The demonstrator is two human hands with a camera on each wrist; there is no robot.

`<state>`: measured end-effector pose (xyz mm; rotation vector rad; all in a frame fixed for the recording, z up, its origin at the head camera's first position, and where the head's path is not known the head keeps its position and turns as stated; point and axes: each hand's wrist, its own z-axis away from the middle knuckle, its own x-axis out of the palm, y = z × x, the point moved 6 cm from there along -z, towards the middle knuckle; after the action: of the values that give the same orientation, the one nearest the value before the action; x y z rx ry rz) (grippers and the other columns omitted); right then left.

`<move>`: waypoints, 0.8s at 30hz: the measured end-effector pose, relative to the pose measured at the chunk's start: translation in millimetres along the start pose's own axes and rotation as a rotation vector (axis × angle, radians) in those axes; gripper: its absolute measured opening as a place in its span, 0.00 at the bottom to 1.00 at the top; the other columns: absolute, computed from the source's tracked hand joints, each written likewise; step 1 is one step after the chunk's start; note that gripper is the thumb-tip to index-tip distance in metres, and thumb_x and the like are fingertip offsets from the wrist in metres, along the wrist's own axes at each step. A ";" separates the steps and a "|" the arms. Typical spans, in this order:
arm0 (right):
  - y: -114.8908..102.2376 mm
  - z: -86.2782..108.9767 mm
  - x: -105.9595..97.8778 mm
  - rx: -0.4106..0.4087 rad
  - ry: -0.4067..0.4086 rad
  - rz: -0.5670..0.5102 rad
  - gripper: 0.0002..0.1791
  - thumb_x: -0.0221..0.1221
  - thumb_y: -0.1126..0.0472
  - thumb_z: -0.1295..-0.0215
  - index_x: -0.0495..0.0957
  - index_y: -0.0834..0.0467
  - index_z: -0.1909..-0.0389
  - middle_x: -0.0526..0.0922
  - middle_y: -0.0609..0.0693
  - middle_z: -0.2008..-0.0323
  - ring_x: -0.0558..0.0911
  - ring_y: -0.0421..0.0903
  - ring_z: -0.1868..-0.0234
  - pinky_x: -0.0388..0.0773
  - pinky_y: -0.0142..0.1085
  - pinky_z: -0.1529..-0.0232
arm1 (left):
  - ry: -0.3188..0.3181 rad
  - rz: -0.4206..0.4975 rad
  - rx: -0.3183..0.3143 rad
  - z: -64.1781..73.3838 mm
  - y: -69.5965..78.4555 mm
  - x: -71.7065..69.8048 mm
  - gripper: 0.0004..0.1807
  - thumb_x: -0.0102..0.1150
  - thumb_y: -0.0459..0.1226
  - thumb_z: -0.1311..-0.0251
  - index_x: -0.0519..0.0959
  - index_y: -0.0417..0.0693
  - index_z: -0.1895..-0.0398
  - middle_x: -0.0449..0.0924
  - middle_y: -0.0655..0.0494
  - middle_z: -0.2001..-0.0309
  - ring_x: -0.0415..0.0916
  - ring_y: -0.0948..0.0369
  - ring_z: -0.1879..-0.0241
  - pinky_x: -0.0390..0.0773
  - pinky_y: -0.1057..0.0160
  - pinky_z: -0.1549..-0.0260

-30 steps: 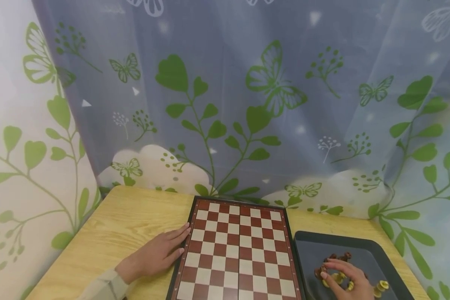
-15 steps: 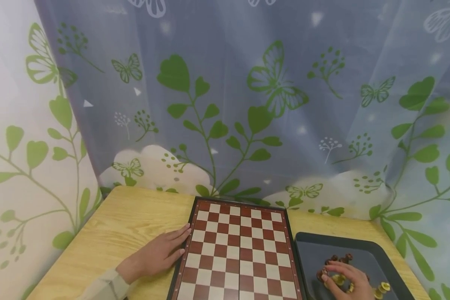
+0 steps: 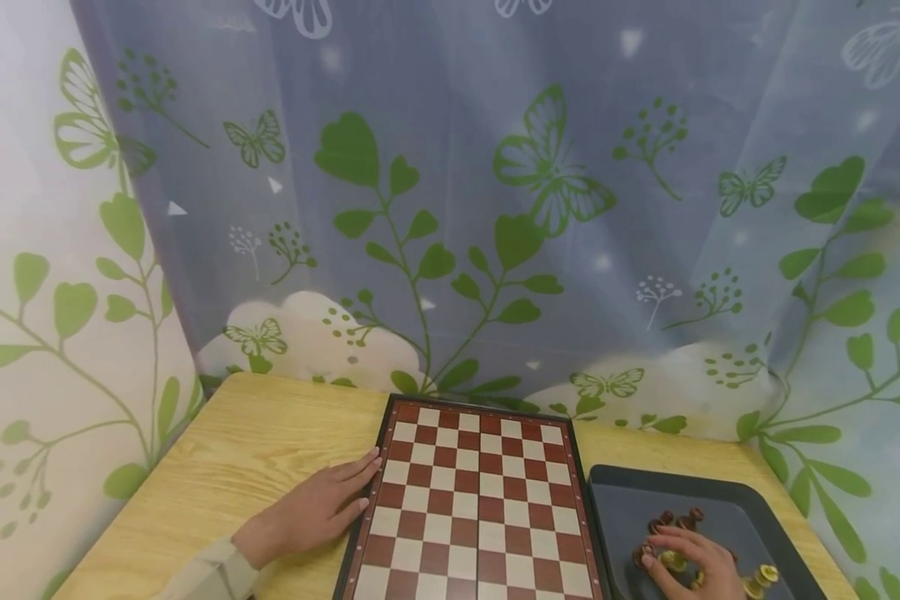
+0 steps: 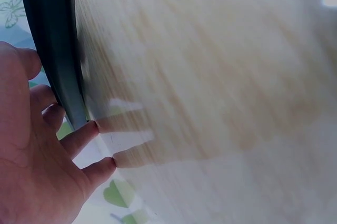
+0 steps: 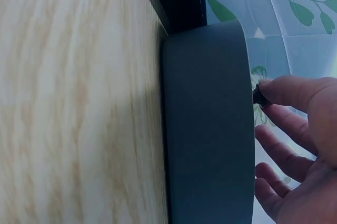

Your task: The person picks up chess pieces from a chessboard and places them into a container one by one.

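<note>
My left hand (image 3: 311, 510) rests on the table with its fingers extended, fingertips touching the left edge of a red-and-white chessboard (image 3: 465, 502). The left wrist view shows those fingers against the board's dark side (image 4: 55, 40). Over the dark tray to the right of the board, my right hand (image 3: 701, 565) pinches a brown chess piece (image 3: 640, 557) between thumb and forefinger. From the right wrist, only a dark bit of that piece (image 5: 259, 97) shows above the tray wall (image 5: 208, 129). Gold and brown pieces lie under and around this hand, partly hidden.
The tray (image 3: 630, 483) stands close beside the board's right edge. Brown pieces (image 3: 690, 518) lie beyond the right hand, and a gold piece (image 3: 765, 575) stands to its right. Patterned cloth (image 3: 450, 208) hangs behind the wooden table (image 3: 285, 425).
The right hand stays at the brown piece in the tray, its fingers shifting only slightly. The left hand keeps its place at the board's edge.
</note>
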<state>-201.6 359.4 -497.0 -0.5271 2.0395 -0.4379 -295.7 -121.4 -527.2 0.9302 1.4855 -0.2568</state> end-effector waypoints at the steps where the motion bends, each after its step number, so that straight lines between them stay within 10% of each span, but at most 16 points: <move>1: 0.8 0.0 0.5 0.005 -0.007 0.007 0.10 0.77 0.65 0.51 0.90 0.51 0.67 0.89 0.57 0.60 0.79 0.25 0.61 0.84 0.36 0.67 | 0.000 0.003 -0.001 0.0 0.1 -0.1 0.30 0.40 0.46 0.19 0.60 0.37 0.23 0.55 0.44 0.21 0.61 0.44 0.26 0.68 0.37 0.33; 10: 5.3 4.0 2.7 -0.024 0.034 0.037 0.13 0.79 0.67 0.57 0.89 0.50 0.70 0.89 0.55 0.62 0.81 0.29 0.64 0.83 0.36 0.68 | -0.007 0.012 0.002 -1.7 -0.2 0.8 0.30 0.40 0.46 0.19 0.59 0.37 0.22 0.54 0.44 0.20 0.61 0.43 0.26 0.67 0.37 0.33; 17: 6.6 7.1 1.9 -0.005 0.020 0.069 0.11 0.77 0.66 0.54 0.89 0.50 0.70 0.89 0.55 0.61 0.85 0.49 0.64 0.82 0.56 0.64 | -0.019 0.011 -0.002 -3.7 -0.4 2.0 0.31 0.39 0.46 0.19 0.59 0.38 0.22 0.54 0.45 0.20 0.60 0.44 0.25 0.67 0.37 0.32; 24: 4.4 4.3 2.1 0.056 -0.027 0.062 0.08 0.75 0.65 0.48 0.89 0.51 0.68 0.89 0.56 0.58 0.86 0.55 0.60 0.84 0.45 0.64 | -0.015 0.016 -0.001 -4.9 -1.1 1.6 0.31 0.39 0.46 0.19 0.58 0.38 0.22 0.54 0.44 0.20 0.60 0.43 0.25 0.66 0.37 0.32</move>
<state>-199.7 361.5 -502.7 -0.4333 2.0062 -0.4469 -299.8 -118.3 -528.2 0.9376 1.4632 -0.2513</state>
